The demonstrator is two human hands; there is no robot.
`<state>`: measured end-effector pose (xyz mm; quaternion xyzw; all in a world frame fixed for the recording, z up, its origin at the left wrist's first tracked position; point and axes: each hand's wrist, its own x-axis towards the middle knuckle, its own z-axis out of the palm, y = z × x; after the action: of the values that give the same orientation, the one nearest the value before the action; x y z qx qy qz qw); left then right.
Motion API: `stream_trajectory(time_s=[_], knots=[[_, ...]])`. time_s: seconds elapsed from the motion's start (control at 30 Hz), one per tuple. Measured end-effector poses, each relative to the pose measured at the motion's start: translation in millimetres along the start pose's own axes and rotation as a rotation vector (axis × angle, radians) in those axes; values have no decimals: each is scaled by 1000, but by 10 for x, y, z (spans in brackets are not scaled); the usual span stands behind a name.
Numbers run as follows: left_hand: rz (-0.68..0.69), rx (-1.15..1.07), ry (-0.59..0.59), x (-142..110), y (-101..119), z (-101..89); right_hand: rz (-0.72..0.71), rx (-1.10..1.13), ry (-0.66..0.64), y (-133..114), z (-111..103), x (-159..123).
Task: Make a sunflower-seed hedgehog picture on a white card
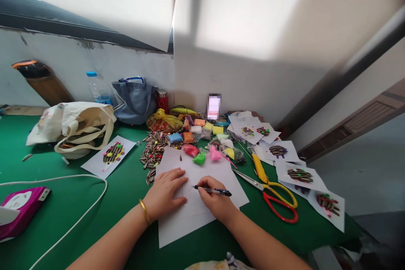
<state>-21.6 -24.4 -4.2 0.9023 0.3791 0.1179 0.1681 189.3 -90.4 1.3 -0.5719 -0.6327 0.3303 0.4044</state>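
Note:
A white sheet of paper [177,232] lies on the green table in front of me, with faint lines on it. My left hand [166,194] rests flat on its left side, fingers spread, a gold bangle at the wrist. In my right hand [217,202] is a black pen [218,192], its tip at the paper near the middle. Along the sheet's far edge sit a green clay packet [200,158], a pink clay packet [215,154] and a red clay packet [191,150]. One sunflower seed [180,157] lies on the sheet.
Striped sunflower seeds [155,149] are heaped beyond my left hand. To the right lie scissors [268,190], a yellow utility knife [260,168] and seed-decorated cards [300,175]. A white cable [85,211], a power strip [23,211] and a canvas bag [72,122] occupy the left.

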Motion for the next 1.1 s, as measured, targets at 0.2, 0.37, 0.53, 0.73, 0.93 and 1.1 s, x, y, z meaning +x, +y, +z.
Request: stream_trajectory(time_s=[0.2, 0.37, 0.53, 0.73, 0.93, 1.1], knots=[[5, -3, 9, -2, 1, 1, -28, -10, -5, 29, 16, 4], [-2, -1, -9, -4, 24, -15, 9, -4, 6, 68, -1, -4], [11, -25, 1, -8, 19, 2, 57, 27, 39, 81, -23, -32], [5, -35, 8, -10, 12, 17, 15, -66, -4, 75, 55, -40], [20, -33, 11, -10, 12, 17, 0, -145, -59, 44, 97, -33], [26, -31, 11, -11, 5, 23, -10, -142, -63, 42, 94, -26]])
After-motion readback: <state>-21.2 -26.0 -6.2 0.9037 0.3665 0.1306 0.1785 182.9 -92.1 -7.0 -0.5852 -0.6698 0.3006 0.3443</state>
